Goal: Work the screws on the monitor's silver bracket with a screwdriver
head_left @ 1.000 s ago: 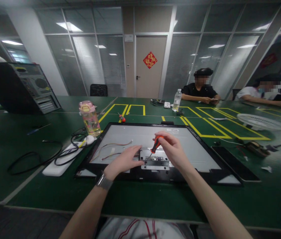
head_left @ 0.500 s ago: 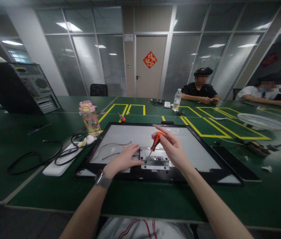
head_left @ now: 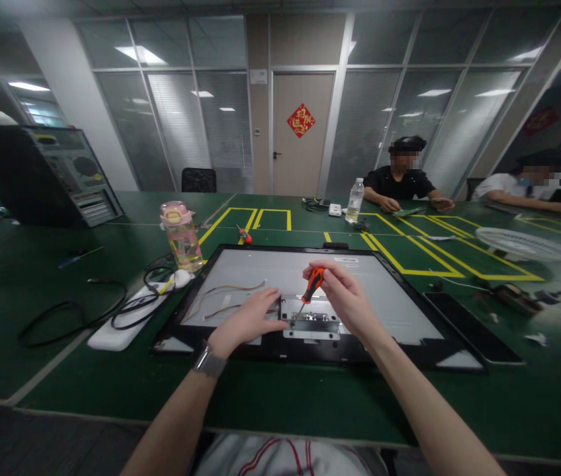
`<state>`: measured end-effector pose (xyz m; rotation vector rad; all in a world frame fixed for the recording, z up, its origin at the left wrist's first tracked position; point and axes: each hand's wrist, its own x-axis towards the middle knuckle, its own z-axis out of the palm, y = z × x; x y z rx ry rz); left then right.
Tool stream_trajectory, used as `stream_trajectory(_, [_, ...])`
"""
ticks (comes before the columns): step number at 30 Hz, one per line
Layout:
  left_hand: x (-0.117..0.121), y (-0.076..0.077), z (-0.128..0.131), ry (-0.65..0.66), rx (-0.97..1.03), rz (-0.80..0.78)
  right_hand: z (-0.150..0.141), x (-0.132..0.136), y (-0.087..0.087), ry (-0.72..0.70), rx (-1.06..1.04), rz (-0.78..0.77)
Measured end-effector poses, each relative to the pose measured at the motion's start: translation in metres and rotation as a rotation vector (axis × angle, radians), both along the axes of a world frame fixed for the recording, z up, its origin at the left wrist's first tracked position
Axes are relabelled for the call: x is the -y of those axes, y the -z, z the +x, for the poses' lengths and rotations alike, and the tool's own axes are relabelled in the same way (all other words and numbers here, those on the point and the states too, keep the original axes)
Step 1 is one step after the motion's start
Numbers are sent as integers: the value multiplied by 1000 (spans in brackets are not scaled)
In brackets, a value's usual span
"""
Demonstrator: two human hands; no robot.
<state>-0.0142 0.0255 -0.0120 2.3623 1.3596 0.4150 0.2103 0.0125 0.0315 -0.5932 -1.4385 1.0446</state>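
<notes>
My right hand (head_left: 350,297) grips the orange and black handle of a screwdriver (head_left: 314,283), which leans with its tip down at the left end of a silver metal bracket (head_left: 327,325). My left hand (head_left: 247,322) lies flat with fingers apart, its fingertips touching the bracket's left edge. Beneath the bracket is a large display panel (head_left: 384,297) with a black frame and pale grey back, lying on the green table. Thin cables (head_left: 225,288) run over the panel left of the bracket. Where the screwdriver tip sits, I cannot make out any screw.
Left of the panel stand a pink-lidded bottle (head_left: 181,238) and a white power strip (head_left: 120,324) with black cords. A red-handled screwdriver (head_left: 245,235) lies behind the panel. To the right is a long black flat piece (head_left: 474,327). Two people sit across the table.
My right index finger, raised before, has curled down to the screwdriver handle. My left hand stays in place. Across the table, a person's hands have moved apart, with something green near one.
</notes>
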Motion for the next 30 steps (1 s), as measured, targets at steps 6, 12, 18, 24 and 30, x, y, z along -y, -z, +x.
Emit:
stream_trajectory(6, [1,-3,2,6,-1,-3,0,0,0,-10,10,15])
stream_trajectory(12, [2,-5,2,-14,-8,-22,0,2,-5,-90,-35,-53])
stream_trajectory(18, [2,-5,2,-7,-11,-10,0,3,-4,-53,-5,-65])
stream_trajectory(24, [-1,1,1,1,22,-1,1,-6,5,15,-33,-53])
stream_trajectory(30, [0,-2,3,-13,-5,-13,-2,-5,5,136,-10,40])
